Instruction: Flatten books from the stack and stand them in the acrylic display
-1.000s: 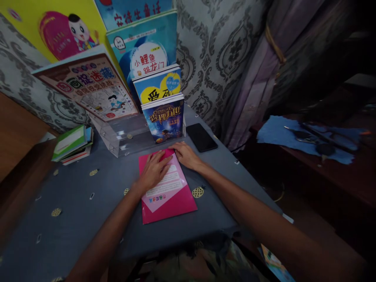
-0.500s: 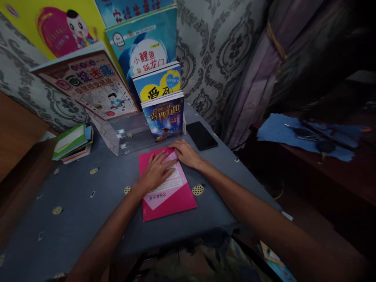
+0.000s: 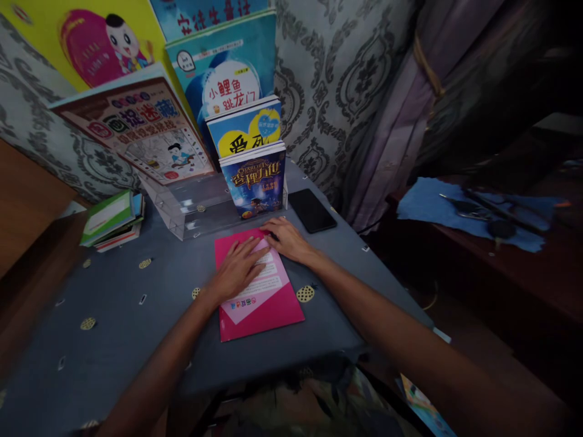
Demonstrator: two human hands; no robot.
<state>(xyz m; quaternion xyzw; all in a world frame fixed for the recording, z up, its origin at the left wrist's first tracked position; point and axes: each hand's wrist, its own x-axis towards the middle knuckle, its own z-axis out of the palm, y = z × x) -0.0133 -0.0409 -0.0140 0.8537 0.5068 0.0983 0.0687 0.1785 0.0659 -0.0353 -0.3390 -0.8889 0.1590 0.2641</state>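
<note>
Wall: grey patterned paper (image 3: 328, 79), far side; mauve curtain (image 3: 389, 115) tied back at right.
Table: grey cloth (image 3: 150, 334) with small yellow pineapple prints.
Rack: clear plastic (image 3: 173, 209), far part of table, books standing in it.
Yellow book: (image 3: 40, 42) far left, cartoon child on cover; lettering on magenta patch too blurred to read.
Teal book: (image 3: 250, 54) reads 小鲤鱼跳龙门; blue book (image 3: 207, 12) behind it reads 安徒生童话, top cut off.
Brown-bordered book: (image 3: 141, 133) leans at left of rack, reads 图画捉迷藏 in coloured characters; subtitle unclear.
Pink book: (image 3: 268, 318) flat on table, near side of rack; coloured title at its near end upside down, looks like 图画捉迷藏; small text panels illegible.
Heart-cover book: (image 3: 248, 136) 爱 legible, next character partly hidden.
Dark blue book: (image 3: 257, 191) nearest in rack, gold title blurred.
Stack: small books (image 3: 112, 221), left, green on top.
Left hand: (image 3: 239, 270) palm down on pink book's left half, fingers extended, nothing gripped.
Right hand: (image 3: 286, 240) at pink book's far right corner, fingers bent over it; cannot tell whether they pinch.
Phone: black (image 3: 313, 210), just beyond right hand, face dark.
</note>
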